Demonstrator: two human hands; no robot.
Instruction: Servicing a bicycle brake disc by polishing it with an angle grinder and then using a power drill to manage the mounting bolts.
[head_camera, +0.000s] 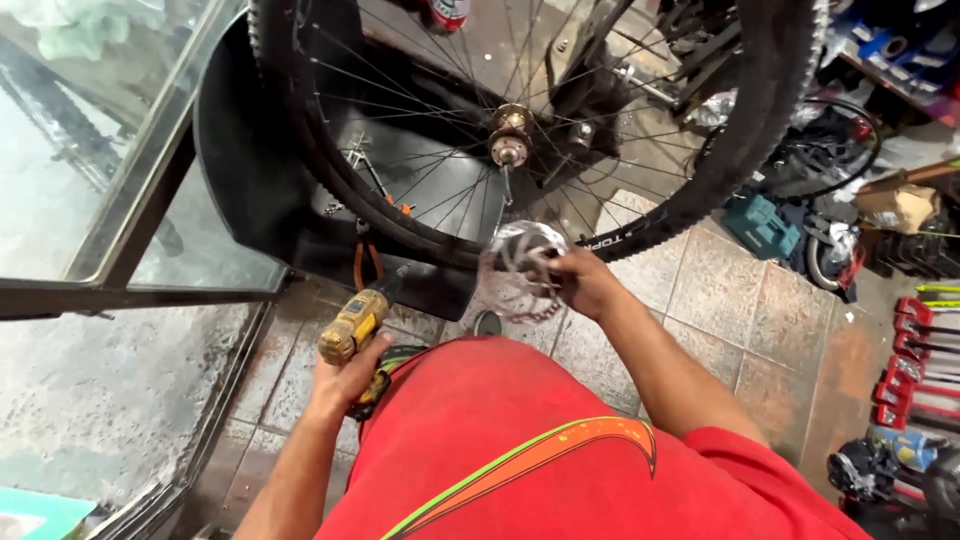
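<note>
Head-camera view looking down over a red shirt (560, 450) bearing a green and orange curved stripe. The left hand (345, 375) is wrapped fully around the grip of a yellow and black cordless drill (352, 328), fingers closed on the handle, with the drill's nose pointing up and away toward the wheel. The right hand (585, 283) is closed on the edge of a silver brake disc rotor (520, 270), pinching it between thumb and fingers; the rotor is motion-blurred and is held in the air just below the rim of a bicycle wheel (540, 130). The wheel stands upright, with a knobby black tyre (745, 130), thin steel spokes and a metal hub (510, 135) at its centre, the hub lying above the rotor and apart from it. Behind the wheel is a black moulded panel (250, 170), with orange-handled pliers (367, 262) resting at its lower edge, just above the drill. To the left runs a glass display case with a dark metal frame (140, 210). The floor is brown tile (720, 290). At far right lie a teal plastic case (762, 225), coiled tyres and cables (830, 150), and a row of red-handled tools (915, 360), all well apart from both hands.
</note>
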